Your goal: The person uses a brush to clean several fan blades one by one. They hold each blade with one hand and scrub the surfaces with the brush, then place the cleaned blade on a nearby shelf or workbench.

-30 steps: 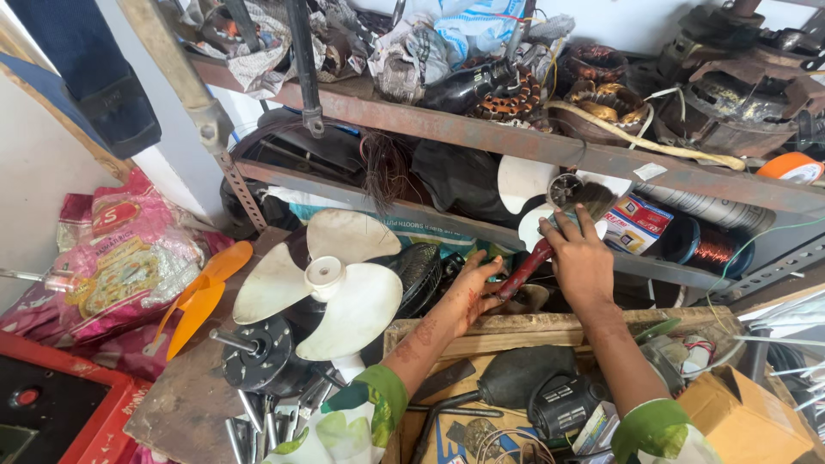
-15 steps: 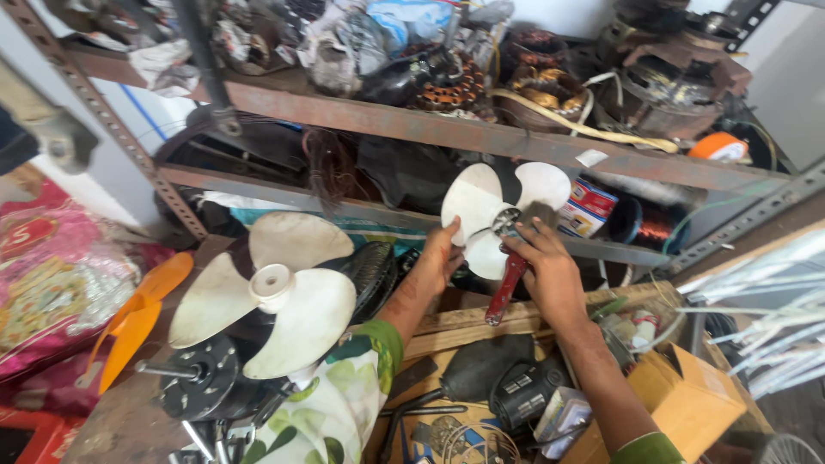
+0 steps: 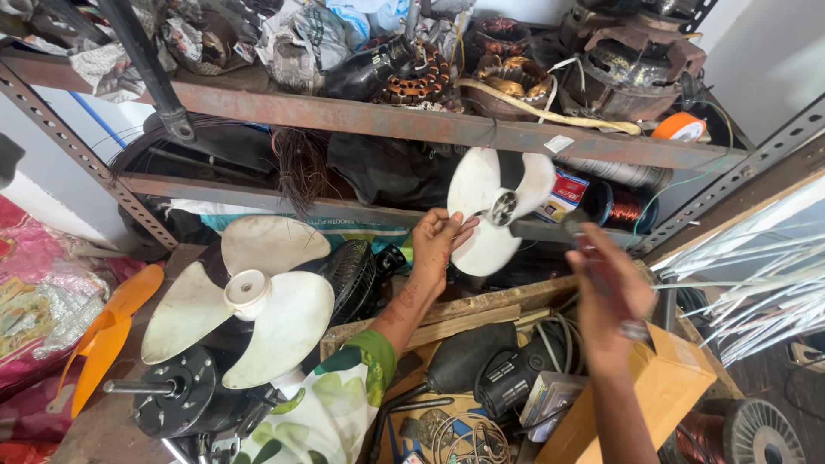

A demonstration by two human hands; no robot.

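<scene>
My left hand [image 3: 436, 245] holds a small white three-blade fan impeller [image 3: 496, 206] by the edge of one blade, lifted in front of the metal rack. My right hand [image 3: 608, 301] is blurred and grips a tool with a dark red handle [image 3: 588, 249], its head close to the impeller's hub. A larger cream fan blade [image 3: 249, 296] lies on the left, resting on a black motor [image 3: 176, 399] with a protruding shaft.
A rusty slotted-angle rack [image 3: 387, 120] holds copper-wound stators, motor parts and wire spools. An orange fan blade [image 3: 107, 331] lies at the far left. A wooden box [image 3: 481, 305] of tools, a black hand blower [image 3: 468, 361] and a cardboard box [image 3: 662, 387] sit below my arms.
The view has swung right and closer. My hands have lifted the small white impeller higher; my right hand has drawn back from it with the red-handled tool.
</scene>
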